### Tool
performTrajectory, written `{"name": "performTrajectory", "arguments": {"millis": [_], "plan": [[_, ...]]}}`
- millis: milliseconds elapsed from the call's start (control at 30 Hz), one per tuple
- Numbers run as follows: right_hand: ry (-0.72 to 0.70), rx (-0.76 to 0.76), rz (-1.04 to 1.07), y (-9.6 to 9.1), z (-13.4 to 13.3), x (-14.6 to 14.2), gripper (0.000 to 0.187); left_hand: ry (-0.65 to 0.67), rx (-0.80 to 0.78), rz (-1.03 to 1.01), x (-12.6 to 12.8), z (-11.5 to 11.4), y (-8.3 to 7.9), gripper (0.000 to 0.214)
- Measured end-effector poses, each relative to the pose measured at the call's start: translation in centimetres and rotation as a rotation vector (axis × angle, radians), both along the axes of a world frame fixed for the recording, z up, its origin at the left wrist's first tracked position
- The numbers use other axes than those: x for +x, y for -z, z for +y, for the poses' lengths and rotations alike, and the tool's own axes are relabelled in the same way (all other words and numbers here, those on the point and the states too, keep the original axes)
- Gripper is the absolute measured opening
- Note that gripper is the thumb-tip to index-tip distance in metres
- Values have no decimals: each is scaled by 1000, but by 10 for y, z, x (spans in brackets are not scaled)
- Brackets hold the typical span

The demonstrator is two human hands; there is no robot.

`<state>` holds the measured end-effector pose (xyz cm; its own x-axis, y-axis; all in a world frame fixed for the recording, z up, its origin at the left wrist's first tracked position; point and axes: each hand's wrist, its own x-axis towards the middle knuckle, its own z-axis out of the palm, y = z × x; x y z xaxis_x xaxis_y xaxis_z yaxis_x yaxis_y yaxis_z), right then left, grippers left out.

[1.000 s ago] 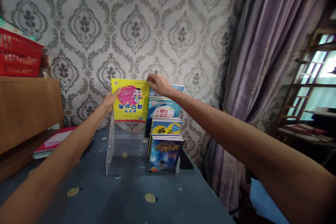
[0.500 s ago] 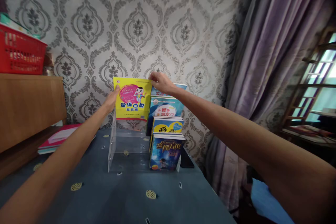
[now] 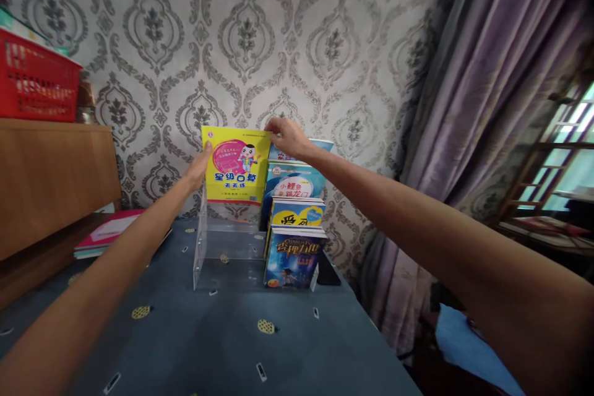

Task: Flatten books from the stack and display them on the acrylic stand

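Observation:
A yellow workbook [image 3: 236,167] with a pink patch and a cartoon child stands upright at the back left of a clear tiered book rack [image 3: 199,250]. My left hand [image 3: 200,165] grips its left edge, thumb on the front cover. At the workbook's top right corner, my right hand [image 3: 286,135] is closed with bent fingers pinching the edge. On the rack's right side, books stand in stepped rows: a light-blue book [image 3: 297,180], a yellow-and-blue book [image 3: 296,213] and a dark blue book [image 3: 293,260] in front. My right hand partly covers the rearmost blue book.
The rack stands on a dark blue patterned tablecloth [image 3: 208,340] close to a papered wall. A black flat object [image 3: 328,273] lies right of it. Pink-topped books [image 3: 109,229] lie at left, beside a wooden cabinet [image 3: 51,179] bearing a red basket [image 3: 39,83]. Purple curtains [image 3: 459,105] hang at right.
The view has tilted slightly, so the rack and books sit a little higher in the picture. Both hands keep their hold on the yellow workbook, which stays in about the same place on the rack.

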<state>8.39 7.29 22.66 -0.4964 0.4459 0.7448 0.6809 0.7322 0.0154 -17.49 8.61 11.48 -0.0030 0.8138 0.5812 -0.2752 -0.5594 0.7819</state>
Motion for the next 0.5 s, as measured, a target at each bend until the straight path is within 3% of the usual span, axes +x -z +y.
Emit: {"name": "performTrajectory", "arguments": {"millis": [500], "plan": [[65, -27, 74, -2, -1, 13, 39, -86, -8, -13, 0, 0, 9, 59]]}}
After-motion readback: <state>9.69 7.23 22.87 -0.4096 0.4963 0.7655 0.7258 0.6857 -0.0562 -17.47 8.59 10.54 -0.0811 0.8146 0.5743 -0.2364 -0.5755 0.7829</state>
